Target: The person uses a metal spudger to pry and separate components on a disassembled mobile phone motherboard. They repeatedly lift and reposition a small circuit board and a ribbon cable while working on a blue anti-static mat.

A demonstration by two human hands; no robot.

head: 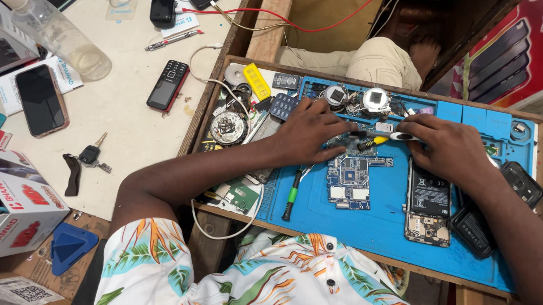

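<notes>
Beneath left fingers [339, 151]: circuit board [349, 178]

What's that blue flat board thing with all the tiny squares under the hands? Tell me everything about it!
The circuit board is a flat blue plate covered with small silver squares, dark chips and tiny metal dots. It is bare, out of any phone case, and lies flat on the blue work mat near its middle. The left hand presses on its top edge, and the right hand brings a yellow-handled tool to that same edge. A green-handled screwdriver lies beside it on the left, apart from it.
</notes>
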